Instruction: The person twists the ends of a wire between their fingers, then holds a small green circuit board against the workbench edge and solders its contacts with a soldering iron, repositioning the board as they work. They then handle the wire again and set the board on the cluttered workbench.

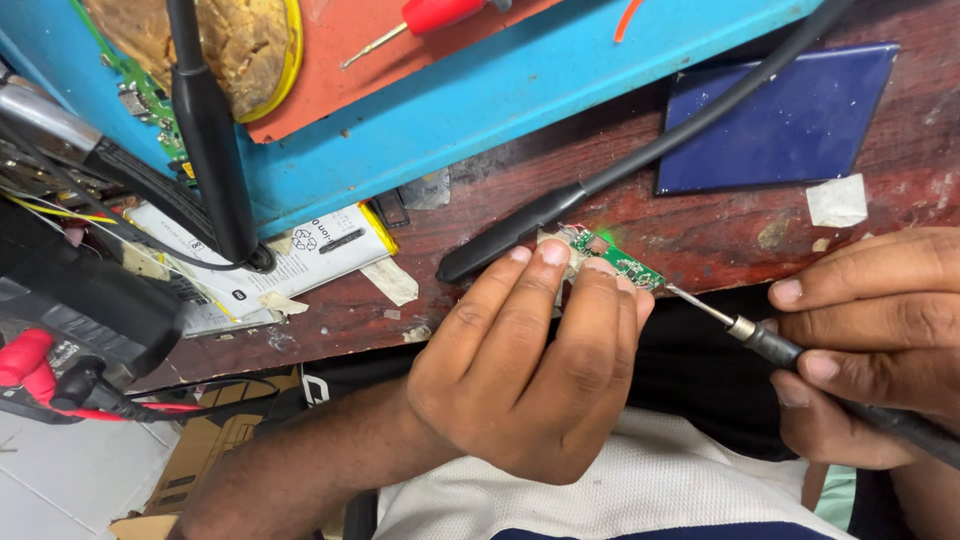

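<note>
Landmark: the green circuit board (612,257), small and narrow, held at the near edge of the dark wooden bench (700,225), over the person's lap.

Nearest, below the board: white shirt fabric (640,490) and the left forearm coming up from the lower left.

Left hand (530,365) sits directly below the board, back of the hand to camera. Fingers together and curled, fingertips (552,252) clamped on the board's left end and near edge. Board lies roughly flat, tilted down to the right.

Right of the board: right hand (870,340), fingers closed round the dark handle of a soldering iron (765,340), pen-style grip. Its thin metal tip points left and touches, or very nearly touches, the board's right end; contact itself too small to confirm.

Just left of the board: end of a black handle-like cable sleeve (510,235) lying on the bench, its cable running up and right past the board.

Further left of the board: white lithium battery pouch (300,255) with yellow edge, scraps of tape (392,280) beside it, a black flexible stem (210,140) standing on it. Far left: black device (80,300) with red probe leads (30,365).

Above right of the board: dark blue glossy rectangular panel (790,125) flat on the bench, white paper scrap (838,200) by its corner.

Farthest, above left of the board: blue tray (480,100) with an orange mat (330,70), a red-handled screwdriver (420,18) and a brass-wool tip cleaner (215,45) in a yellow-rimmed holder.
</note>
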`<state>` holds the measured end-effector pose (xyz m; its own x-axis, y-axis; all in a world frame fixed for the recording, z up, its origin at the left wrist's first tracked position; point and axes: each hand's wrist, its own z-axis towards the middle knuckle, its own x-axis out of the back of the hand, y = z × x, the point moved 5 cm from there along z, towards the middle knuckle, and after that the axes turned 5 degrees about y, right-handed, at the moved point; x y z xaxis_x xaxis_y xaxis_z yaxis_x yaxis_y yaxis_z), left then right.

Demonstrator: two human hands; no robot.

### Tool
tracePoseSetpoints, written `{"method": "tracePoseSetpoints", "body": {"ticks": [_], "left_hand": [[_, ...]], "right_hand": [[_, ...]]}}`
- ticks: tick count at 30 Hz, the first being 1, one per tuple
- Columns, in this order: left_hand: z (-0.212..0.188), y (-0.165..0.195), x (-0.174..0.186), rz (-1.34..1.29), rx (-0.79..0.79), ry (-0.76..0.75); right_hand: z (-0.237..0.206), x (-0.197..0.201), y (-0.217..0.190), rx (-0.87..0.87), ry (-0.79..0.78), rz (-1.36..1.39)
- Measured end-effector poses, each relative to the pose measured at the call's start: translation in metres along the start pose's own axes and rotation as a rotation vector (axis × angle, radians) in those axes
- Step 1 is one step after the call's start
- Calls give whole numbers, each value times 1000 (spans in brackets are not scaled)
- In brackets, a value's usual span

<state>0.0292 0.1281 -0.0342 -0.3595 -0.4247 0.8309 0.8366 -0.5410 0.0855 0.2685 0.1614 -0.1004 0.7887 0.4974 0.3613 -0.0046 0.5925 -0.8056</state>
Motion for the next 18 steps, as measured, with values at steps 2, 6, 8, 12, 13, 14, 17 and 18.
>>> {"method": "tracePoseSetpoints", "body": {"ticks": [2, 6, 8, 12, 13, 14, 17, 18], "left_hand": [[0, 1, -1, -10, 33, 15], [2, 1, -3, -14, 53, 37], [3, 0, -2, -23, 60, 27], [5, -2, 0, -39, 64, 22], [6, -2, 1, -43, 64, 22], [6, -2, 1, -48, 67, 23], [6, -2, 0, -48, 73, 35], [6, -2, 0, -47, 75, 39]], "right_hand": [[-2, 0, 0, -16, 6, -10], [-7, -1, -3, -49, 23, -46], [-8, -1, -3, -69, 16, -64], [-7, -1, -3, -57, 13, -70], [-7, 0, -3, -57, 19, -84], [-6, 0, -3, -58, 24, -97], [-6, -1, -4, 9, -3, -82], [-6, -1, -3, 6, 5, -83]]}}
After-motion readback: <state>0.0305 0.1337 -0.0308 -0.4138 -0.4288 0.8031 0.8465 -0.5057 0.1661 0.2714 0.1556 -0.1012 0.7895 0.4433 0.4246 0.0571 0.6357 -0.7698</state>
